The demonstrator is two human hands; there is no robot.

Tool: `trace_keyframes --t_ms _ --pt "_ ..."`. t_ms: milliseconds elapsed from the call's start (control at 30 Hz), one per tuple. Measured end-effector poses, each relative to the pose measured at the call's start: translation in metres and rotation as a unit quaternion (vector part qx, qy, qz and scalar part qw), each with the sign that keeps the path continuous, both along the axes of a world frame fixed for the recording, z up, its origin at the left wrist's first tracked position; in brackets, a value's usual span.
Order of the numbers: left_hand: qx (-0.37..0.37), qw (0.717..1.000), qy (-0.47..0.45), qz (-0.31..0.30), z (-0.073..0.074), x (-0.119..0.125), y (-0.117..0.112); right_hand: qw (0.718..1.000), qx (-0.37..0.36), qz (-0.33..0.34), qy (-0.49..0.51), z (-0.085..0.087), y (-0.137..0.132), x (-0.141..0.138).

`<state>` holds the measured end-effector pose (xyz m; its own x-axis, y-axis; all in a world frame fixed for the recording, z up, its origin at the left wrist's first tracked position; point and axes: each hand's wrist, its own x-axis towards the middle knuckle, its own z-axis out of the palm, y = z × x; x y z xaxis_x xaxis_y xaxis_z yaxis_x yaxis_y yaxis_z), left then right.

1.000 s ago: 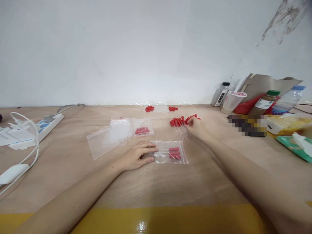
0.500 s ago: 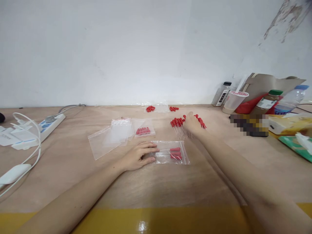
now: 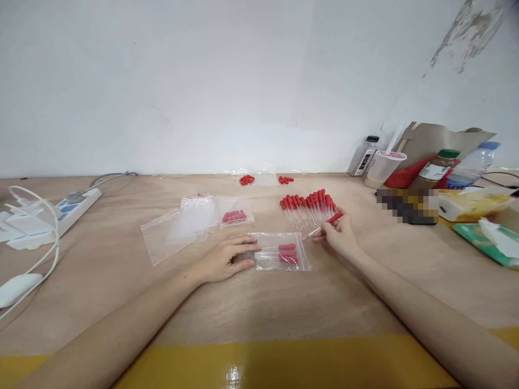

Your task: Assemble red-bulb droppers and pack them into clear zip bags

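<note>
In the head view, a clear zip bag [image 3: 267, 265] lies flat with several red-bulbed glass droppers [image 3: 287, 253] inside, bulbs toward its right-hand mouth. My left hand [image 3: 227, 258] rests on the bag's left end, fingers stretched out and thumb apart. Between the fingertips of my right hand [image 3: 340, 233] is a single dropper [image 3: 334, 218], held at its red bulb. Its glass tip slants down left, close to the bag's upper right corner. Just behind that hand, a row of loose droppers [image 3: 308, 202] lies on the table.
Flat clear zip bags [image 3: 164, 237] overlap at centre left, beside a bag with red bulbs [image 3: 234, 216]. More red bulbs [image 3: 246, 180] lie by the wall. A power strip [image 3: 77, 208] sits left. A cup [image 3: 385, 168], bottles and a tissue pack [image 3: 486, 243] crowd the right.
My right hand has come back from the dropper row toward me and slightly right, now with one dropper in its fingers. My left hand stays on the bag. The view has shifted slightly.
</note>
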<state>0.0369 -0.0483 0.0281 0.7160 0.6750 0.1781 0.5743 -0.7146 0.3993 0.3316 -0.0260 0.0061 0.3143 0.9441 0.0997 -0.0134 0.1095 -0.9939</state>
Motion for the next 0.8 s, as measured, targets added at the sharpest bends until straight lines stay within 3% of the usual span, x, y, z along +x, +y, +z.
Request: trace_keyframes --t_ms 333,533,700,800 --pt "0.002 1.0 0.009 0.006 0.001 0.001 -0.001 0.998 0.016 0.052 0.029 -0.005 -0.022 -0.018" --pt "0.008 1.0 0.007 0.018 0.002 0.002 -0.003 0.992 0.005 0.074 0.106 -0.004 -0.023 -0.017" --pt "0.01 1.0 0.013 0.02 0.0 0.001 -0.003 0.983 -0.029 0.177 -0.025 -0.005 -0.028 -0.016" --pt "0.015 1.0 0.007 0.016 0.0 0.001 -0.002 0.975 -0.003 0.199 -0.095 -0.006 -0.028 -0.016"
